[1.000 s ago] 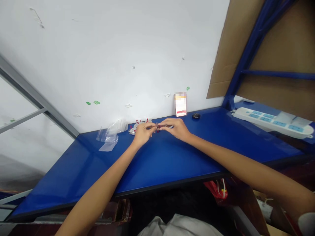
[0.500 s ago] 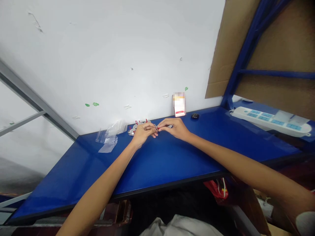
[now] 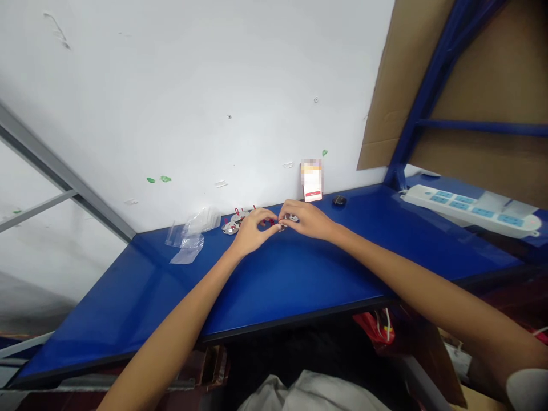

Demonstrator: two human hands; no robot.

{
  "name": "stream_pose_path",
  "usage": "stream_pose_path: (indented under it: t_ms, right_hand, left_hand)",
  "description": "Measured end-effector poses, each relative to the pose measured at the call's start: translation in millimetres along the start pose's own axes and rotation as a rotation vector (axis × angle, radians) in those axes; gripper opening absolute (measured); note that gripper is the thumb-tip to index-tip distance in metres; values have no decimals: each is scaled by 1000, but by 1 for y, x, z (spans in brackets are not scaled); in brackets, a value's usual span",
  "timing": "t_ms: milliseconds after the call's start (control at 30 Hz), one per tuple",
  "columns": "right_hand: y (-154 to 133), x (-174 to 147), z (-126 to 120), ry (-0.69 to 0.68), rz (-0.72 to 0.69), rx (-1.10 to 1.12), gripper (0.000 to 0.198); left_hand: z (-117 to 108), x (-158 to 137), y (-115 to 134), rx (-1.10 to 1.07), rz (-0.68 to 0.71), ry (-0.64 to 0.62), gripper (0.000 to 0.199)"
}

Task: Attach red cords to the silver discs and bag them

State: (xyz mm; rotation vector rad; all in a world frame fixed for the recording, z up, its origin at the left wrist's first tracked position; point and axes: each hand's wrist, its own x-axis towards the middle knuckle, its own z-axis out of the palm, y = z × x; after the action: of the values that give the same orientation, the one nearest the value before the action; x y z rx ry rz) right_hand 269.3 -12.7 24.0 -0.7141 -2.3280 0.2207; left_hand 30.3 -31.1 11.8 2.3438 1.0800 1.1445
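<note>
My left hand (image 3: 256,233) curves round with its thumb and fingertips closed on a small silver piece with a red cord (image 3: 281,226). Fingertip to fingertip with it, my right hand (image 3: 309,220) pinches the same piece, and a shiny silver part (image 3: 293,217) shows between its fingers. The fingers hide most of this piece, so its exact kind cannot be made out. Just left of my left hand lie several shiny silver discs (image 3: 230,228) with red cord loops, partly covered by that hand.
Clear plastic bags (image 3: 190,240) lie on the blue table (image 3: 274,285) at the left. A phone (image 3: 312,185) leans on the white wall. Beside it is a small black object (image 3: 339,201). A white power strip (image 3: 471,210) lies at the right.
My left hand has opened into a wider curve, its thumb now reaching right toward my right hand. My right hand has tilted slightly, and more of a silver part shows in it.
</note>
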Motion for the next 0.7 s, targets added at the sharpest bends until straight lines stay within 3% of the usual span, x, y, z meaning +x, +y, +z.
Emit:
stream_pose_path:
  t_ms: [300,400,567,700]
  right_hand:
    - [-3,0,11,5,-3,111,10]
    - [2,0,13,12,23,78,13]
    - [22,-1,8,29,75,-26,17]
    - [36,-3,2,17,119,-67,12]
  left_hand:
    - [0,1,-6,39,22,-83,19]
    - [-10,4,-14,110,-17,-32,18]
    - [-45,8,-41,350,-220,209,21]
    - [-64,6,-67,548,-304,178,23]
